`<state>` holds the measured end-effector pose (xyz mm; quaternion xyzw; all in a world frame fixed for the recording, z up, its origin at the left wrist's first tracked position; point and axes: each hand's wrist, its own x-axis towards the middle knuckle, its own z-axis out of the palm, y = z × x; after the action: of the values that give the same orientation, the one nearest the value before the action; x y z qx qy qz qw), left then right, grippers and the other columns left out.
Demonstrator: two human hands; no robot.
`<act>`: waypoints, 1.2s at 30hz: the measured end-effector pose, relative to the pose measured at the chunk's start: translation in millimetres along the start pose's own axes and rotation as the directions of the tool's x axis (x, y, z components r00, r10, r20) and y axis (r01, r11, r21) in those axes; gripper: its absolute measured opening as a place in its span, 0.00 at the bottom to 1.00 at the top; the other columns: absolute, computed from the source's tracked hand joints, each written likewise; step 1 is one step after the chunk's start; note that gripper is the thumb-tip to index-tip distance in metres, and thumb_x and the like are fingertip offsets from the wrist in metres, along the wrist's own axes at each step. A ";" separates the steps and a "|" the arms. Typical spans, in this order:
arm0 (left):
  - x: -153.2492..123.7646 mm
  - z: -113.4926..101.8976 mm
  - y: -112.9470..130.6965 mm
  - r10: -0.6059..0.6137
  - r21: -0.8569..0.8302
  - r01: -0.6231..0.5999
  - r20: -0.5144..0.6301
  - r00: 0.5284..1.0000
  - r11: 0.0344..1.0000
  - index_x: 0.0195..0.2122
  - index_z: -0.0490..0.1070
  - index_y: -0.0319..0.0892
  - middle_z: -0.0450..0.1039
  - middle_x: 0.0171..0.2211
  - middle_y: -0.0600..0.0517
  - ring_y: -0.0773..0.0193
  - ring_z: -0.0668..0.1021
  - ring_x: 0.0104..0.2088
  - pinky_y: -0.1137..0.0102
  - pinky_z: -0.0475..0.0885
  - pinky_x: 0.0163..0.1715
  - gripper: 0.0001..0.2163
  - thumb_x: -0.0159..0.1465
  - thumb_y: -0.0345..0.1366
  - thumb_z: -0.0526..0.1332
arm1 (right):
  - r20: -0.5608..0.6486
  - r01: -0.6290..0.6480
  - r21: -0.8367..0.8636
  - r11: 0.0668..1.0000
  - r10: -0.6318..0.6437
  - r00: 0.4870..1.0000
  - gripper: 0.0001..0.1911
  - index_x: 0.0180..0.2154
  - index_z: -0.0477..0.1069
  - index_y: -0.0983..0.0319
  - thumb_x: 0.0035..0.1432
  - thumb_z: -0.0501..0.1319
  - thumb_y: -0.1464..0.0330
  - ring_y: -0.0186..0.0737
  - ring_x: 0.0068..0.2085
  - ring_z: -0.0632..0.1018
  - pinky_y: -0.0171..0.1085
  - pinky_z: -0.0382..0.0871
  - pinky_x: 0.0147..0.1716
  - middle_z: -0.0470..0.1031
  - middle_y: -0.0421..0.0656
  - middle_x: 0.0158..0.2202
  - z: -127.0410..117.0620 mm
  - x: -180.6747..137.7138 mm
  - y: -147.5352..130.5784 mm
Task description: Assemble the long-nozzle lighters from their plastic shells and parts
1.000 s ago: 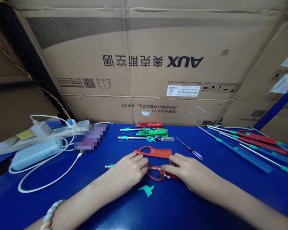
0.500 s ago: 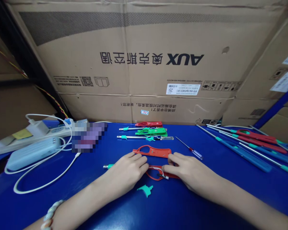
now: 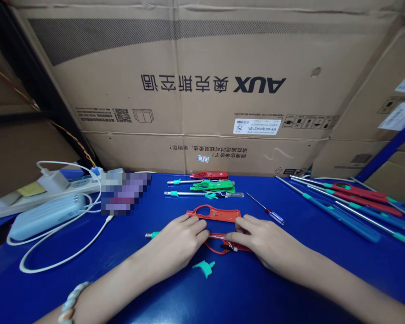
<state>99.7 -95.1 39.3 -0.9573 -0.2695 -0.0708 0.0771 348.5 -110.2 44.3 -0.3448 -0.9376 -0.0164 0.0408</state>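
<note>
Red handle shell (image 3: 212, 248) lies flat on the blue table (image 3: 243, 297), its long axis running left to right. The left hand (image 3: 180, 245) presses down on its left end and the right hand (image 3: 261, 243) pinches its right end, both equally near. A teal trigger (image 3: 204, 267) sits just nearer the person than the shell.

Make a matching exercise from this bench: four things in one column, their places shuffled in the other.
Things
1. teal plastic piece
2. small screwdriver
3. pale blue power bank
4. green handle

Places
A. far left of the blue table
B. nearest the camera, in front of the left hand and right hand
C. just right of the loose red shell
D. back row, near the cardboard box

Pairs: 1-B, 2-C, 3-A, 4-D
</note>
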 end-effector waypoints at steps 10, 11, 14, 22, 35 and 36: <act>2.9 -5.2 3.5 -0.011 0.015 0.011 0.036 0.999 1.000 0.49 0.68 0.45 0.66 0.37 0.49 0.56 0.73 0.38 0.61 0.70 0.40 0.13 0.65 0.27 0.56 | 0.029 -0.033 0.055 0.998 0.032 0.999 0.21 0.52 0.69 0.57 0.61 0.51 0.79 0.45 0.42 0.73 0.40 0.69 0.38 0.70 0.47 0.41 0.4 0.5 1.9; 3.1 -5.3 3.5 -0.015 0.011 0.015 0.034 0.999 1.000 0.49 0.68 0.45 0.66 0.37 0.49 0.56 0.73 0.38 0.60 0.70 0.41 0.13 0.65 0.27 0.55 | 0.032 -0.033 0.052 0.998 0.032 0.999 0.21 0.52 0.69 0.57 0.61 0.51 0.79 0.45 0.42 0.73 0.40 0.69 0.38 0.70 0.47 0.42 0.3 0.5 1.4; 3.9 -5.1 3.7 -0.006 -0.014 0.006 0.022 1.000 1.000 0.49 0.69 0.44 0.66 0.38 0.48 0.56 0.72 0.40 0.58 0.69 0.43 0.12 0.66 0.28 0.54 | 0.040 -0.041 0.038 0.998 0.039 0.998 0.21 0.52 0.69 0.57 0.61 0.52 0.79 0.45 0.42 0.73 0.40 0.69 0.38 0.71 0.47 0.42 -0.2 0.9 -0.1; 5.8 -3.0 6.4 -0.034 -0.189 0.029 -0.027 0.999 0.982 0.46 0.69 0.41 0.67 0.40 0.48 0.57 0.71 0.41 0.59 0.68 0.45 0.10 0.68 0.29 0.52 | 0.006 -0.034 -0.001 0.999 0.034 0.999 0.18 0.49 0.71 0.58 0.61 0.53 0.78 0.44 0.39 0.73 0.39 0.68 0.34 0.71 0.47 0.39 0.4 2.9 -2.2; 8.6 2.1 15.1 -0.281 -0.380 0.281 0.055 0.958 0.881 0.42 0.69 0.42 0.66 0.42 0.49 0.55 0.68 0.44 0.51 0.62 0.49 0.08 0.66 0.27 0.53 | -0.017 -0.035 -0.094 0.995 0.033 0.999 0.14 0.45 0.73 0.60 0.63 0.54 0.76 0.44 0.37 0.73 0.37 0.67 0.31 0.71 0.47 0.37 2.8 4.4 -8.7; 8.7 1.6 15.2 -0.288 -0.386 0.288 0.058 0.956 0.876 0.42 0.69 0.42 0.65 0.42 0.49 0.55 0.68 0.44 0.51 0.62 0.49 0.08 0.66 0.28 0.53 | -0.010 -0.037 -0.089 0.995 0.037 0.999 0.15 0.46 0.73 0.60 0.63 0.53 0.77 0.44 0.37 0.73 0.38 0.67 0.31 0.71 0.47 0.37 2.4 4.2 -8.7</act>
<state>115.2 -103.2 37.6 -0.9025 -0.3892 -0.1342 -0.1265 339.6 -114.0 42.3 -0.3635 -0.9293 -0.0591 0.0294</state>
